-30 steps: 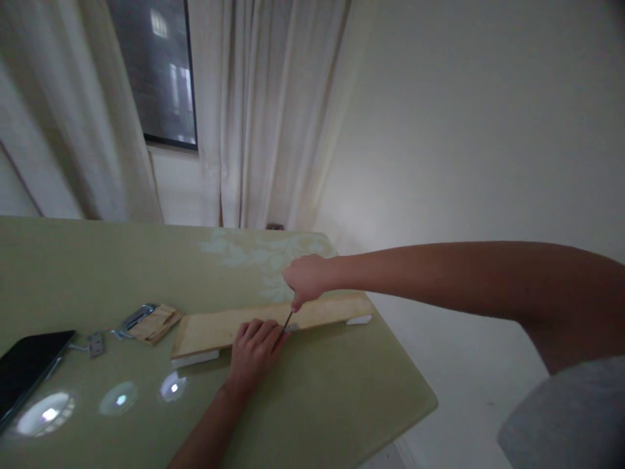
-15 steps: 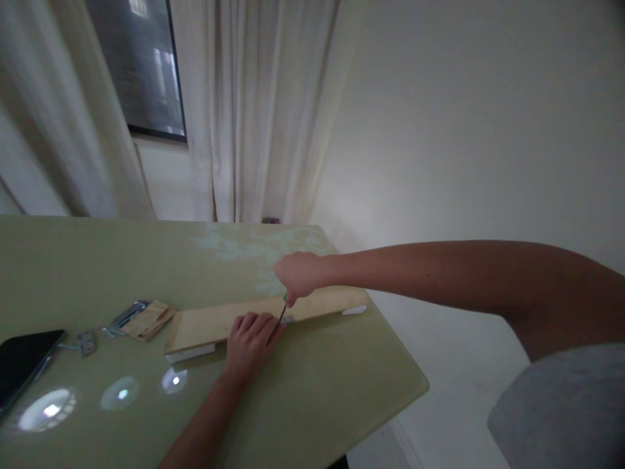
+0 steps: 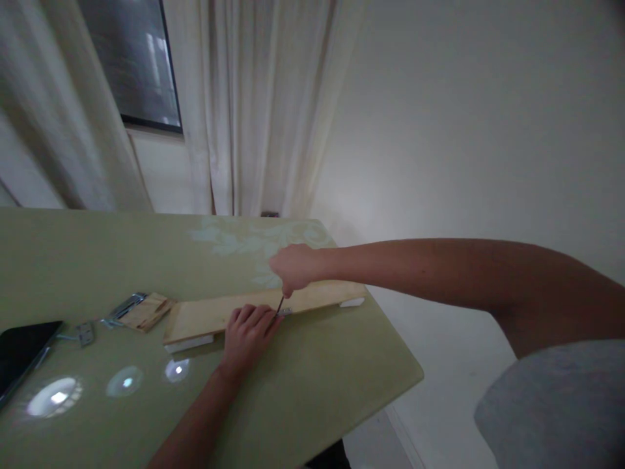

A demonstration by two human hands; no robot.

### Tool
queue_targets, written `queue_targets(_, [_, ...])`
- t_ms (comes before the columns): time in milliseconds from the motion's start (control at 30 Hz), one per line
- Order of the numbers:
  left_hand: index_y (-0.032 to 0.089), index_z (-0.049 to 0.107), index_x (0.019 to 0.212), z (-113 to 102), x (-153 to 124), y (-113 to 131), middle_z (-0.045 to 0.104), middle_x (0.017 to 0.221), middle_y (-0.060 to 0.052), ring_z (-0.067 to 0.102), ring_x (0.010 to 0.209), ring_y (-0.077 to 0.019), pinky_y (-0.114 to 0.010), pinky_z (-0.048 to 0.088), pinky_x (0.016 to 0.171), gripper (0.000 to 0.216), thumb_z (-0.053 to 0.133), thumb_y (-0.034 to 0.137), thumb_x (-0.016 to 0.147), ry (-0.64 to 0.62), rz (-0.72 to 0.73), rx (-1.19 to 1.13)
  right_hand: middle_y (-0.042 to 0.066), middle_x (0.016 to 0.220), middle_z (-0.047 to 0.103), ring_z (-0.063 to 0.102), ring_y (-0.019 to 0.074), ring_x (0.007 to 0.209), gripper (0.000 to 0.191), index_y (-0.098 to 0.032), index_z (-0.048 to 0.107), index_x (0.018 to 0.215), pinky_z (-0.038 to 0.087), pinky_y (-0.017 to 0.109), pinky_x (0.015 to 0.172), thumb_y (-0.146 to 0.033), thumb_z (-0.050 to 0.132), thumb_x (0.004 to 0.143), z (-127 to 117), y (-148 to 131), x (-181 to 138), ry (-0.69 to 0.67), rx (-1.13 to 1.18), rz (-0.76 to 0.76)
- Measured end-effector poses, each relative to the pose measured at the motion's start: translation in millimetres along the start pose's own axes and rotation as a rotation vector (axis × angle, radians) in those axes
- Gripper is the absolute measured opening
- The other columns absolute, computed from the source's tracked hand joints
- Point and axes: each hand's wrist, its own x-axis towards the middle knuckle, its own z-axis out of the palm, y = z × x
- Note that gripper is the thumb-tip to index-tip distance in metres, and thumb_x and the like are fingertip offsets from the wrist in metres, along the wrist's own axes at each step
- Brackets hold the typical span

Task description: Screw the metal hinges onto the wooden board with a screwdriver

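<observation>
A long pale wooden board (image 3: pixel 199 317) lies along the table, propped on white blocks at both ends. My left hand (image 3: pixel 247 335) presses on its near edge, fingers curled over the wood and thumb side close to a small metal hinge (image 3: pixel 286 311). Above the board my right hand (image 3: pixel 294 266) is closed round the handle of a screwdriver (image 3: pixel 280 304). Its thin shaft slants down to the hinge by my left fingertips. The handle is mostly covered by my fist, and the tip is too small to make out.
Left of the board lie small wooden pieces (image 3: pixel 147 312), a metal slide-like part (image 3: pixel 127 306), and a loose hinge (image 3: pixel 84 334). A black tablet-like device (image 3: pixel 25 345) sits at the far left. The green table (image 3: pixel 317 384) ends in a corner at right, near the wall.
Both hands stay at the same spot on the board. My right fist has turned slightly round the screwdriver, and the whole view has shifted a little.
</observation>
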Motion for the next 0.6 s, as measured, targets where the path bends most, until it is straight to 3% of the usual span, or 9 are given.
queue_targets(133, [0.024, 0.076, 0.092, 0, -1, -1, 0.081, 0.091, -0.002, 0.063, 0.083, -0.0230, -0.039, 0.041, 0.077, 0.016, 0.069, 0.032, 0.104, -0.002, -0.004, 0.013, 0.014, 0.114, 0.080, 0.075, 0.0259, 0.107, 0.015, -0.019, 0.078, 0.109, 0.056, 0.035, 0.084, -0.028, 0.069, 0.100, 3, 4, -17, 0.037, -0.005, -0.233])
queue_targets(200, [0.024, 0.075, 0.091, 0, -1, -1, 0.081, 0.091, -0.002, 0.063, 0.083, -0.0233, -0.040, 0.041, 0.078, 0.018, 0.068, 0.033, 0.105, -0.014, -0.011, 0.015, 0.009, 0.112, 0.081, 0.074, 0.0217, 0.107, 0.018, -0.022, 0.079, 0.097, 0.054, 0.033, 0.086, -0.022, 0.062, 0.103, 7, 5, -23, 0.024, 0.007, -0.314])
queue_targets(333, [0.023, 0.075, 0.092, -1, 0, 1, 0.081, 0.092, -0.002, 0.064, 0.084, -0.0227, -0.039, 0.042, 0.078, 0.017, 0.070, 0.033, 0.104, -0.016, -0.021, -0.009, 0.014, 0.090, 0.081, 0.076, 0.0233, 0.083, 0.024, -0.014, 0.079, 0.091, 0.052, 0.031, 0.069, -0.032, 0.067, 0.101, 13, 6, -18, -0.025, 0.027, -0.174])
queue_targets(433, [0.023, 0.075, 0.093, -1, -1, 1, 0.081, 0.093, -0.002, 0.064, 0.085, -0.0229, -0.039, 0.042, 0.078, 0.015, 0.071, 0.033, 0.103, -0.019, -0.021, 0.000, 0.010, 0.072, 0.077, 0.073, 0.0203, 0.064, 0.038, -0.011, 0.079, 0.089, 0.048, 0.027, 0.058, -0.046, 0.070, 0.100, 16, 7, -15, -0.083, 0.050, -0.063])
queue_targets(500, [0.023, 0.076, 0.093, 0, -2, 0, 0.081, 0.093, -0.002, 0.064, 0.085, -0.0233, -0.039, 0.043, 0.079, 0.015, 0.070, 0.033, 0.103, -0.025, -0.017, 0.010, 0.010, 0.075, 0.078, 0.073, 0.0200, 0.065, 0.038, -0.011, 0.080, 0.093, 0.048, 0.027, 0.058, -0.047, 0.070, 0.099, 17, 7, -18, -0.084, 0.045, -0.051])
queue_targets(600, [0.023, 0.077, 0.095, 1, -4, -2, 0.082, 0.096, -0.003, 0.064, 0.086, -0.0234, -0.040, 0.043, 0.079, 0.016, 0.069, 0.033, 0.104, -0.037, -0.011, 0.012, 0.016, 0.101, 0.081, 0.077, 0.0252, 0.087, 0.029, -0.012, 0.077, 0.115, 0.051, 0.030, 0.067, -0.037, 0.072, 0.099, 17, 6, -28, -0.017, 0.003, -0.115])
